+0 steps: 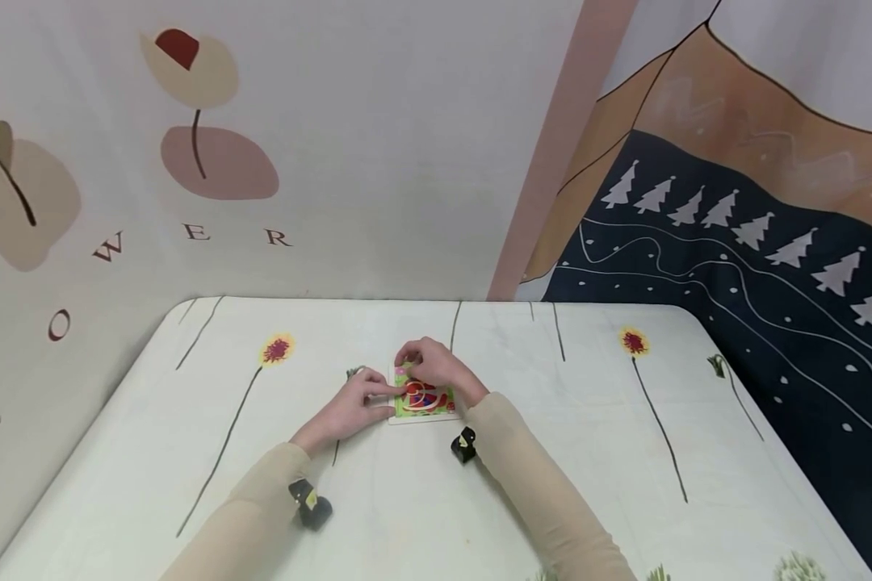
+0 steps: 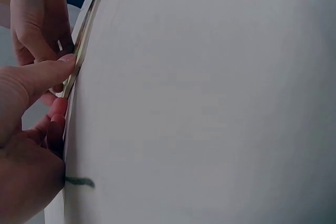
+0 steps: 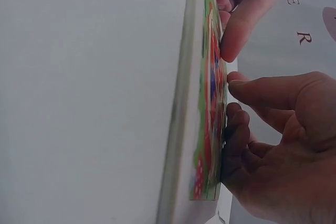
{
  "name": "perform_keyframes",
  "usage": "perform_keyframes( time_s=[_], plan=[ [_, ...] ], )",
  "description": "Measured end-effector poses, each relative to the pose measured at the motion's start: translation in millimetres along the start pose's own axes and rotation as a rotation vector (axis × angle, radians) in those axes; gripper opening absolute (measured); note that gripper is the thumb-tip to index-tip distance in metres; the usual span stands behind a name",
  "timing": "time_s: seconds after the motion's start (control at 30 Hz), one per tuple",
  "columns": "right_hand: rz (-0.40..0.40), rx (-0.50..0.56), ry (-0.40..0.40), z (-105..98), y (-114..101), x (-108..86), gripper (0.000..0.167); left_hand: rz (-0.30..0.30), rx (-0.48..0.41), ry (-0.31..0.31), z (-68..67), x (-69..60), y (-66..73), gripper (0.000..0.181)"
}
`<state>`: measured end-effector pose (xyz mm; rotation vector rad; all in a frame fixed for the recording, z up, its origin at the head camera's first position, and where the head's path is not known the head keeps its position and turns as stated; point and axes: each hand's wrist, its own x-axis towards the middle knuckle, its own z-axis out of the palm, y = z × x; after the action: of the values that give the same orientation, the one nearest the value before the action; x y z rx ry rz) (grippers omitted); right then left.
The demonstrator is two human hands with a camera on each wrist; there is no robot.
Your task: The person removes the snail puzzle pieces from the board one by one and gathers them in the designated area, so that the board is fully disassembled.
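A small flat picture board (image 1: pixel 426 401) with a pale border lies on the cloth. Its picture is green, red and blue, with pale curved lines across it. From the left side my left hand (image 1: pixel 354 403) reaches in, its index finger straight and touching the picture, its thumb by the board's left edge. Over the upper part of the board bends my right hand (image 1: pixel 436 363), its thumb and fingers close to the surface. In the right wrist view the board (image 3: pixel 211 93) appears edge-on beside the right hand (image 3: pixel 294 145). Whether anything lies between the right fingertips is hidden.
The board rests on a white cloth (image 1: pixel 589 452) printed with flowers and stems. Behind it rises a pale wall (image 1: pixel 378 161) with flower shapes and letters. A dark panel with trees (image 1: pixel 698 242) stands at the right. Each wrist wears a small black camera (image 1: pixel 311 504).
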<state>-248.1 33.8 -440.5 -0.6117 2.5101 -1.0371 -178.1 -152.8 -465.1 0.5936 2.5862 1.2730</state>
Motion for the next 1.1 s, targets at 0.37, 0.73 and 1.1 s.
perform_keyframes(
  time_s=[0.37,0.73,1.1],
  plan=[
    [-0.002,0.056,0.002,-0.4,3.4,-0.5,0.023,0.007,0.003,-0.001,-0.1,0.3,-1.1,0.033],
    [-0.041,0.194,0.012,-1.3,12.1,-2.6,0.024,-0.004,-0.009,-0.005,-1.1,0.0,-0.1,0.033],
    [-0.001,0.28,0.072,-1.4,15.2,-3.1,0.021,-0.019,-0.006,-0.014,-2.4,0.1,0.5,0.031]
  ],
)
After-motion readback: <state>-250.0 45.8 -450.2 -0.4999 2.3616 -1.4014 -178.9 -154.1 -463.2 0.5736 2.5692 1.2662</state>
